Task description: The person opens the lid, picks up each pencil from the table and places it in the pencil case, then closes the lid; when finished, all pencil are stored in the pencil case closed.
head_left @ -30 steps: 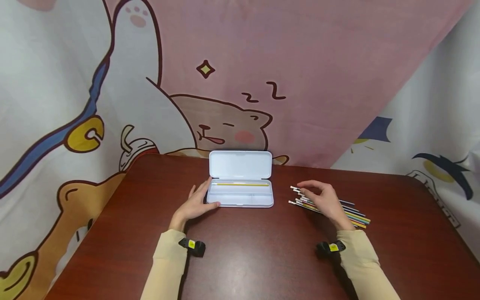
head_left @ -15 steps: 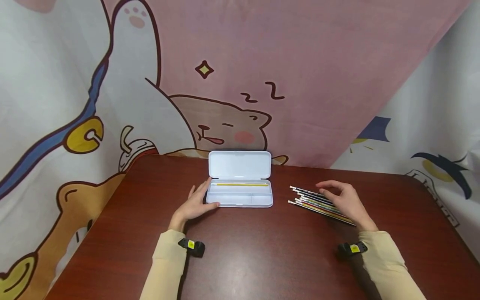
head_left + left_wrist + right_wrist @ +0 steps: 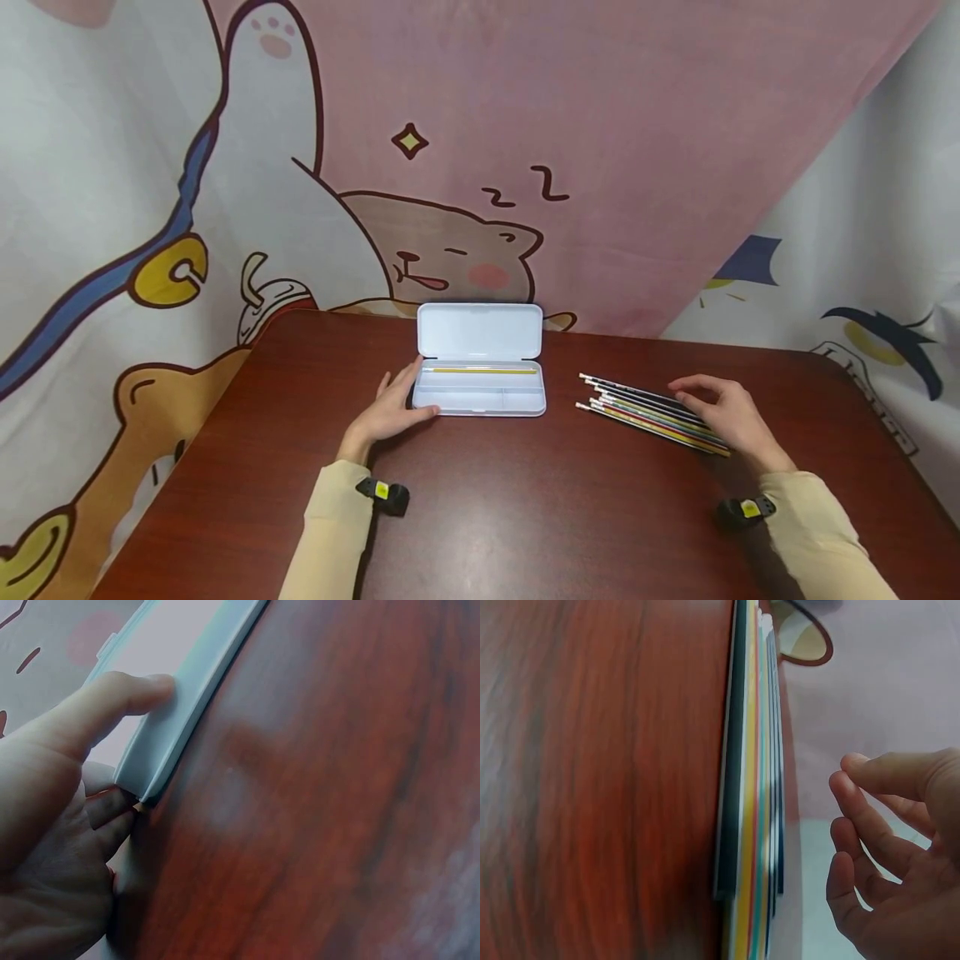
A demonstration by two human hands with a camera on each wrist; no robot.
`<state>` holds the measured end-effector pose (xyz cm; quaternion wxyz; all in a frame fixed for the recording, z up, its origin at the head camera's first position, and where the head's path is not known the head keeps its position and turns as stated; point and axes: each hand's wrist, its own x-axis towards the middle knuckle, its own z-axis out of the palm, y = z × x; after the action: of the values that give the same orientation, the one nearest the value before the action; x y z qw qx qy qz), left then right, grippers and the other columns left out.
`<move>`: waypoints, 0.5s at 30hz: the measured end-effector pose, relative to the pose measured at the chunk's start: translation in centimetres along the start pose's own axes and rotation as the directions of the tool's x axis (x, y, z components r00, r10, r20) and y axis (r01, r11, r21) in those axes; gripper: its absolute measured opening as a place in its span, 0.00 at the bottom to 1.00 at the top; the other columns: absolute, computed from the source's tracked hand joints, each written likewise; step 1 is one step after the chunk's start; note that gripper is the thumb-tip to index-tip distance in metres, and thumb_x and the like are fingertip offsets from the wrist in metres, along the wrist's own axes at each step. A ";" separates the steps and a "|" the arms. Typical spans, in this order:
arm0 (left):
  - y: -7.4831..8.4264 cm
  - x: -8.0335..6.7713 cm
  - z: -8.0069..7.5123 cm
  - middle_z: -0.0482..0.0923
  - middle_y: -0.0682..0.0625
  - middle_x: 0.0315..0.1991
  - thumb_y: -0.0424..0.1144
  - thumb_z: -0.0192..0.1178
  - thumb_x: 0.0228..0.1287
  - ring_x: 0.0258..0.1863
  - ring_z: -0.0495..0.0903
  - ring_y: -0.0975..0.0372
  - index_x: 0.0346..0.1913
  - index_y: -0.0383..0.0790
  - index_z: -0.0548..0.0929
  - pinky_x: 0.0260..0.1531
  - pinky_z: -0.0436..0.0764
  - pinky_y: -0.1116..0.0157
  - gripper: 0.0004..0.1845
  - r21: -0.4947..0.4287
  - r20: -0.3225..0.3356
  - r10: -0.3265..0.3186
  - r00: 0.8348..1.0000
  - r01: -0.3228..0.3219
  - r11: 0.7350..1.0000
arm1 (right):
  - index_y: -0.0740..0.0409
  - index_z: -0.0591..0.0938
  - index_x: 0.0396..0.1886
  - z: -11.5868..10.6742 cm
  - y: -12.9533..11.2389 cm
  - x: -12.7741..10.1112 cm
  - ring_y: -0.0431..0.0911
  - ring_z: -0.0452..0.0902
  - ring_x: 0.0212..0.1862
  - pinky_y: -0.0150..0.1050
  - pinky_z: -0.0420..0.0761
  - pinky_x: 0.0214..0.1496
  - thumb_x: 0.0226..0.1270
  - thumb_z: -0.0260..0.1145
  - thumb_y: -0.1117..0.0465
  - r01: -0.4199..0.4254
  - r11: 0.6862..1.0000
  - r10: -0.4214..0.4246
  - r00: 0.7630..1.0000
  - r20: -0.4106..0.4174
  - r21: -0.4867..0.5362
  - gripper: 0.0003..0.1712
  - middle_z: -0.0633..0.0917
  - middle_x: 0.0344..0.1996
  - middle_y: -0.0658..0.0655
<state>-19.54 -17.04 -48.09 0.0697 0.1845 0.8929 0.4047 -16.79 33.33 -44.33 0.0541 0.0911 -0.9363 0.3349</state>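
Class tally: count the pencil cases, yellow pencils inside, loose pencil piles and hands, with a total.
Pencil case: 1
Yellow pencil inside: 1
Loose pencil pile: 1
Left hand and right hand: 2
Total: 5

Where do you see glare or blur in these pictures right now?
Head view: glare on the table, front middle, pencils fairly clear; left wrist view: table blurred, pencil case looking washed pale inside; right wrist view: pencils soft, with a pale sheen.
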 end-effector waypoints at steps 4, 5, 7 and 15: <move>0.0 0.0 0.0 0.50 0.38 0.74 0.46 0.65 0.60 0.73 0.46 0.47 0.76 0.36 0.45 0.67 0.32 0.44 0.50 0.001 0.002 -0.001 1.000 0.001 1.000 | 0.61 0.85 0.46 -0.3 1.0 -0.2 0.42 0.75 0.45 0.28 0.71 0.38 0.68 0.65 0.61 -0.007 0.999 0.007 1.000 0.002 -0.034 0.11 0.84 0.45 0.63; 0.0 0.0 0.0 0.50 0.38 0.74 0.47 0.65 0.60 0.73 0.46 0.47 0.77 0.36 0.45 0.67 0.32 0.44 0.50 0.001 0.004 0.000 1.000 0.000 1.000 | 0.61 0.85 0.46 -0.3 1.2 -0.3 0.44 0.75 0.46 0.29 0.71 0.38 0.67 0.65 0.61 -0.013 0.999 0.013 1.000 0.004 -0.041 0.11 0.84 0.45 0.64; 0.0 0.0 0.0 0.50 0.39 0.75 0.47 0.65 0.60 0.73 0.46 0.47 0.77 0.36 0.45 0.68 0.32 0.44 0.50 0.002 0.004 0.002 1.000 -0.002 1.000 | 0.61 0.85 0.46 -0.3 1.5 -0.4 0.50 0.75 0.46 0.30 0.72 0.38 0.68 0.65 0.61 -0.031 0.998 0.032 0.999 0.013 -0.048 0.11 0.84 0.45 0.64; -0.1 0.0 0.1 0.50 0.39 0.75 0.46 0.65 0.60 0.73 0.46 0.47 0.76 0.36 0.45 0.68 0.32 0.44 0.50 0.001 0.000 0.006 1.000 -0.006 1.000 | 0.63 0.84 0.48 -0.5 2.7 -0.4 0.51 0.74 0.45 0.34 0.71 0.38 0.69 0.64 0.61 -0.099 0.995 0.100 0.994 0.046 -0.031 0.12 0.83 0.46 0.65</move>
<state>-19.56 -17.03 -48.16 0.0682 0.1869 0.8927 0.4043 -16.92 35.78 -45.68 0.0164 0.0515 -0.9455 0.3212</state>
